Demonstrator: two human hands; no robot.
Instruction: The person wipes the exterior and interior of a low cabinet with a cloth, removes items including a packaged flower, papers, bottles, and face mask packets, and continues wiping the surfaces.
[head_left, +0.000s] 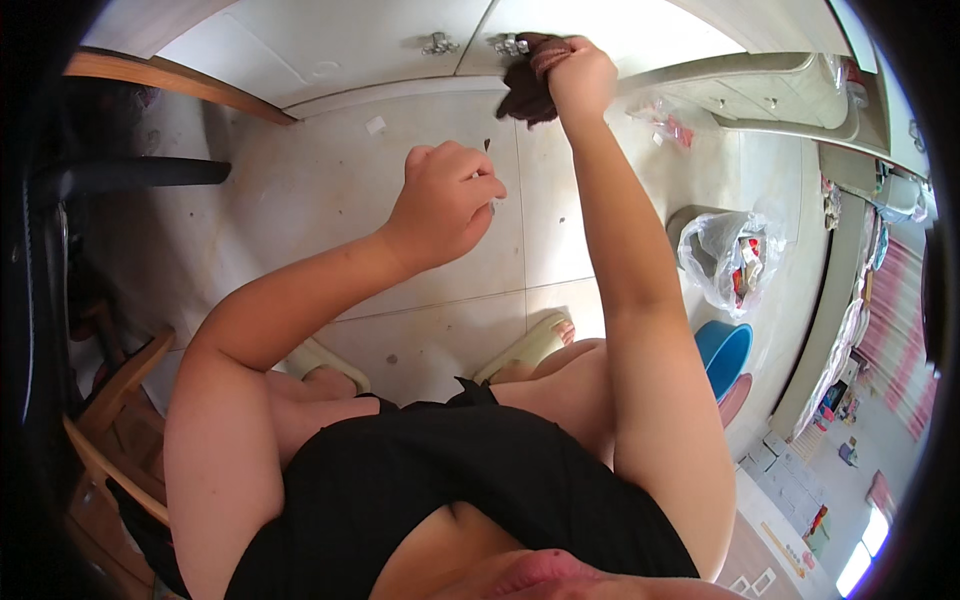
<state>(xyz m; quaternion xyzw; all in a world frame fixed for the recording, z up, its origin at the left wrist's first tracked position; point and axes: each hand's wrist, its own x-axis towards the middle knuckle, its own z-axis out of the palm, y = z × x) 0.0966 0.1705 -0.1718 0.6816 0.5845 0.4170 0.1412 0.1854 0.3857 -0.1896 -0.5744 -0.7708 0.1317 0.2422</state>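
Note:
My right hand (585, 79) is stretched forward, gripping a bunched dark brown cloth (531, 94). The cloth lies against or just before a white cabinet door (600, 22), beside its metal handle (511, 45). A second handle (439, 45) sits on the neighbouring white door (337, 45), across a narrow gap. Over the tiled floor (420, 322), my left hand (450, 202) hangs in the air with its fingers curled in. A small grey glint shows at its fingertips; what it is cannot be made out.
On the right stand a bin lined with a clear bag (694, 240), a blue basin (724, 356) and a pink basin (736, 397). Clear plastic packaging (667, 124) and a white scrap (375, 124) lie on the floor. Wooden chair parts (124, 375) and a black bar (150, 176) are at left.

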